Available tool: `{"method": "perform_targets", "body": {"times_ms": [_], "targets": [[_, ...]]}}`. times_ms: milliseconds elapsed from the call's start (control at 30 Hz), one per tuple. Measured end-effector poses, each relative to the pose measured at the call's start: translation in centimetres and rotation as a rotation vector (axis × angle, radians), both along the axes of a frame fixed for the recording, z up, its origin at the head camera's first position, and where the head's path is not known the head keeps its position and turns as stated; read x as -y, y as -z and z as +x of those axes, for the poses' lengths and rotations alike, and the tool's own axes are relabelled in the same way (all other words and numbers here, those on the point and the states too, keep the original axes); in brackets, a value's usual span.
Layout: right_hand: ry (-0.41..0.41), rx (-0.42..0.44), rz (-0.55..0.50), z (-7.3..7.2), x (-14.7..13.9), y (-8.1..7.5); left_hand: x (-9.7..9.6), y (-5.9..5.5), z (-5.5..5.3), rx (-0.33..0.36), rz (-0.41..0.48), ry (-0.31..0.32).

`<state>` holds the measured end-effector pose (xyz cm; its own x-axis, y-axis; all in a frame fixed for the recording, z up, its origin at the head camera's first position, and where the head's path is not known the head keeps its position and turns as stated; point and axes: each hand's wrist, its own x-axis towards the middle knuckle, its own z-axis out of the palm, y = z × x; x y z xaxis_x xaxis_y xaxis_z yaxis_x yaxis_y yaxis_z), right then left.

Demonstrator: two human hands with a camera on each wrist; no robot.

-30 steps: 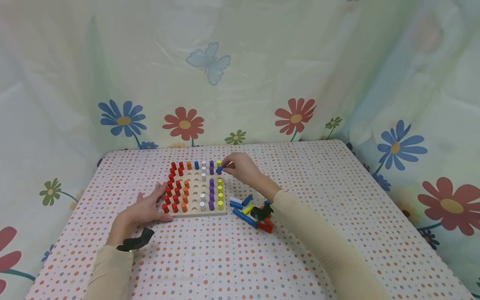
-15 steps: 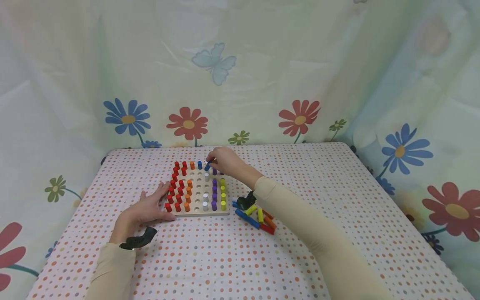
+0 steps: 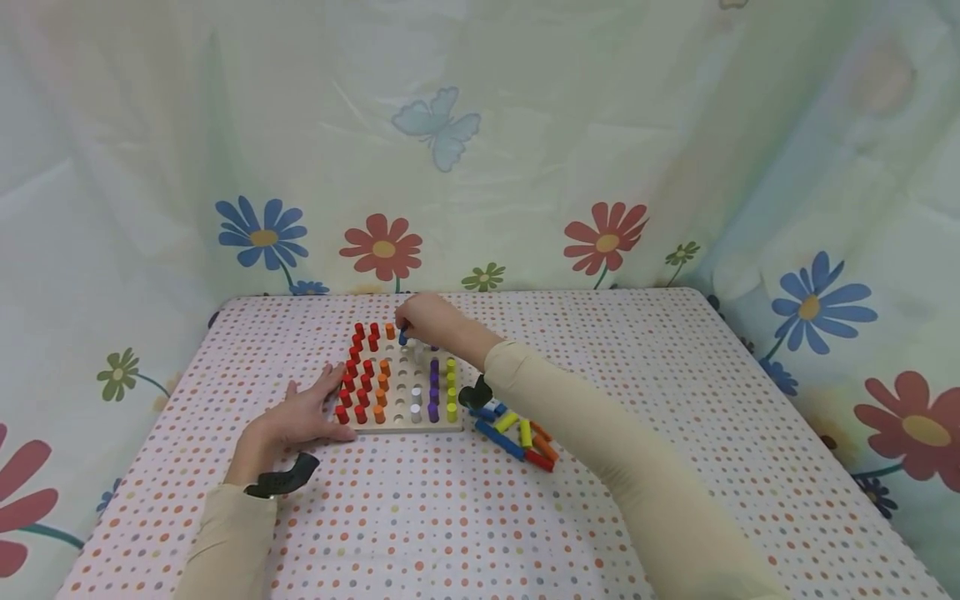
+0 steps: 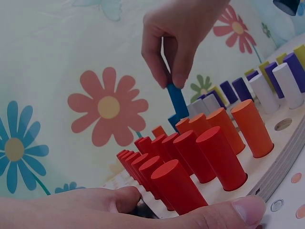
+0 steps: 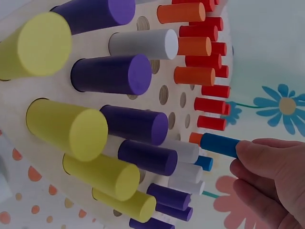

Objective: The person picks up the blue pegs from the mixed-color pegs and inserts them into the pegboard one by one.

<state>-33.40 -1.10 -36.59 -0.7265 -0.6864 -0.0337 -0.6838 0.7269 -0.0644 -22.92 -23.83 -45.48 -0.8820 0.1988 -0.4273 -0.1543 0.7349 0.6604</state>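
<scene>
My right hand (image 3: 429, 319) pinches a blue peg (image 5: 219, 144) by one end between thumb and fingertips, over the far rows of the wooden pegboard (image 3: 408, 429). In the left wrist view the held peg (image 4: 177, 101) overlaps another blue peg standing in the board. Beside the board's left edge my left hand (image 3: 300, 414) lies with fingers spread, its thumb along the near corner. Red pegs (image 4: 176, 186) fill the left side, with orange pegs (image 4: 252, 128) alongside. White, purple (image 5: 114, 75) and yellow pegs (image 5: 66, 129) stand in columns to the right. Several holes between them show bare.
Right of the board lies a loose pile of pegs in blue (image 3: 500, 439), yellow (image 3: 525, 434), orange and red (image 3: 538, 460). The dotted tablecloth (image 3: 420, 517) spreads under everything. A flowered curtain (image 3: 525, 150) hangs behind the table.
My right hand, with the blue peg, has moved left from the yellow and purple columns, past the white one, to the blue peg's column. The left hand stays at the board's edge.
</scene>
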Motion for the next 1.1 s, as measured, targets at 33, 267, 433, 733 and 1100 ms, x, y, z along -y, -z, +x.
{"method": "perform_targets", "body": {"times_ms": [33, 267, 433, 733, 1100], "targets": [[-0.007, -0.005, 0.017, 0.0, 0.2, 0.1, 0.0, 0.0, 0.0, -0.008, -0.002, 0.011], [-0.019, -0.002, 0.074, -0.2, 0.8, 0.6, 0.2, 0.2, -0.2, -0.089, -0.044, 0.092], [-0.019, -0.002, 0.084, -0.2, 0.9, 0.9, 0.2, 0.1, -0.2, -0.1, -0.038, 0.096], [-0.006, -0.021, 0.113, -0.2, 1.2, 1.2, 0.2, 0.1, -0.1, -0.092, -0.018, 0.07], [0.005, -0.016, 0.118, -0.2, 1.4, 1.4, 0.3, 0.2, -0.1, -0.061, -0.017, 0.047]]}}
